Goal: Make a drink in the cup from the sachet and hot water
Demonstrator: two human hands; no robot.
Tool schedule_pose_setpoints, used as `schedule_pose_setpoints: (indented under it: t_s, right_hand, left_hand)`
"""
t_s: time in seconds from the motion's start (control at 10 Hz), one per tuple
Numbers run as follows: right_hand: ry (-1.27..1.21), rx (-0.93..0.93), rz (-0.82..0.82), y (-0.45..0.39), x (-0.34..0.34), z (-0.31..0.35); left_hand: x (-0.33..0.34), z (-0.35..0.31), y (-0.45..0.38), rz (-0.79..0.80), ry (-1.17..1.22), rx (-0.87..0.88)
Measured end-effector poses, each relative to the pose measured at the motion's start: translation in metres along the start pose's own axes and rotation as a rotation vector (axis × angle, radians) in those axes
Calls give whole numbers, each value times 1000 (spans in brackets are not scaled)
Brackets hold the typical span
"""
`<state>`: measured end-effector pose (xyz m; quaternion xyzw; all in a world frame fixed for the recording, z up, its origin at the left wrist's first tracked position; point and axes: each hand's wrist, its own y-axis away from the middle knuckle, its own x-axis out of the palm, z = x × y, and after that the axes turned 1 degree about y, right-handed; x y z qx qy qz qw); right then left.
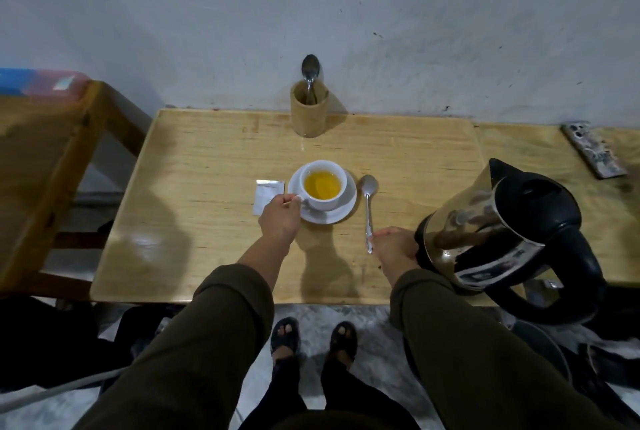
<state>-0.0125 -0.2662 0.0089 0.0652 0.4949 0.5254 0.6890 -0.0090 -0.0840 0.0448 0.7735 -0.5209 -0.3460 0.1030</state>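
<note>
the spoon (368, 211) lies handle-toward-body just right of the cup (322, 186), nearest the right hand (394, 247), grip unclear; left hand (280, 216) pinches the cup handle.

No legible text or labels anywhere.

A wooden holder (309, 114) with a spoon (310, 72) stands by the wall.

A pale wooden table (207, 239) with rounded corners fills the middle of the frame, and on it are seen a white round saucer (341, 213) at centre, a silver sachet (265, 195) left of it, a long metal spoon (368, 211) right of it, a cylindrical wooden holder (309, 117) at the upper edge and a steel-and-black kettle (502, 232) at the right.
</note>
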Motion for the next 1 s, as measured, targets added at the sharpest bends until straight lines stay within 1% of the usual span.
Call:
schedule_pose_setpoints:
  t_s: [0.1,0.2,0.3,0.5,0.7,0.8,0.9,1.0]
  right_hand:
    - [210,-22,17,2,-3,3]
    - [330,-76,-27,11,-7,12]
    - [379,-64,-18,12,-9,13]
    - [110,-108,-136,12,-18,22]
    - [61,-215,-83,26,-30,45]
    - [109,-284,-20,34,-29,49]
    - [99,-354,14,39,-29,58]
    - [-23,-375,70,50,-21,50]
  left_hand:
    - [0,0,1,6,17,-10]
    - [-1,0,1,11,15,-4]
    - [-1,-2,1,13,16,-6]
    - [-5,-7,0,79,-9,-10]
    - [-16,-15,2,175,-119,29]
    - [-20,-14,5,194,-124,27]
    - [-26,-24,4,173,-128,51]
    - [-30,-18,16,185,-138,110]
